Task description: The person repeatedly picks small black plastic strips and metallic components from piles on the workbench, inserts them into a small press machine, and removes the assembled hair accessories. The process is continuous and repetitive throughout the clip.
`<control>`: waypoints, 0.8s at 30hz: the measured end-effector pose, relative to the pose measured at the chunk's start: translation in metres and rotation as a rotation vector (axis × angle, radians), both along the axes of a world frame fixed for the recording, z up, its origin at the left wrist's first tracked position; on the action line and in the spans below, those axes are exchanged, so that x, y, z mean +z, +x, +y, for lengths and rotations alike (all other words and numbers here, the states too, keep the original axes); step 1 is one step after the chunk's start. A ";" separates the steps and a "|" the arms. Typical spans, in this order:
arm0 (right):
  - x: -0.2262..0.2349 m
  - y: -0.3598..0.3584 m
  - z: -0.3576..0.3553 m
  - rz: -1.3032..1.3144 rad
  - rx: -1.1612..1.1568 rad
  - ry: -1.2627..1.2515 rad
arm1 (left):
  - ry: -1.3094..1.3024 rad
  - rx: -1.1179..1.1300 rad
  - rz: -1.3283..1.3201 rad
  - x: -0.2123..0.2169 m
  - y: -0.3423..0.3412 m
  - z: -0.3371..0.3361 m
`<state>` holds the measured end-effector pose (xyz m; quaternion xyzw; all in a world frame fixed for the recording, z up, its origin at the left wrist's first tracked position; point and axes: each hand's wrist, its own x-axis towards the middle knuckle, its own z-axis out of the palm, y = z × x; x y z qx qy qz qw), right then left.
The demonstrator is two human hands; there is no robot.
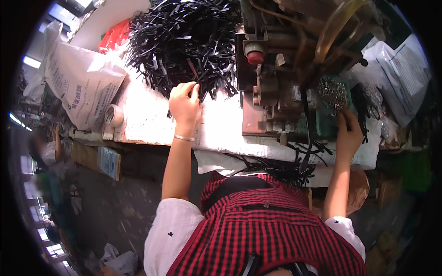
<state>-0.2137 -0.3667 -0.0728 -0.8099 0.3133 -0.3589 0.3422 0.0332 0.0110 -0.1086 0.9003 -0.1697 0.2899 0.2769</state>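
A big heap of thin black strips (184, 41) lies on the white-covered bench. At its near edge is my left hand (184, 103), fingers curled and pinched together on a black strip, mostly hidden by the hand. My right hand (349, 133) reaches to the near edge of a pile of small metal pieces (333, 93) on a green surface. Its thumb and fingertips come together there; anything between them is too small to make out. Between my hands stands a greasy metal machine (281, 99) with a red button (254, 57).
More black strips (294, 170) hang and lie at the bench's front edge by my apron. A tape roll (113, 115) and a printed white sack (83, 83) stand at left. Plastic bags (400, 78) lie at right. Another person (50, 149) is far left.
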 end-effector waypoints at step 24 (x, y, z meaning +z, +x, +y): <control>0.079 0.073 0.093 -0.603 0.537 0.655 | -0.862 -0.827 -0.065 0.179 -0.080 -0.125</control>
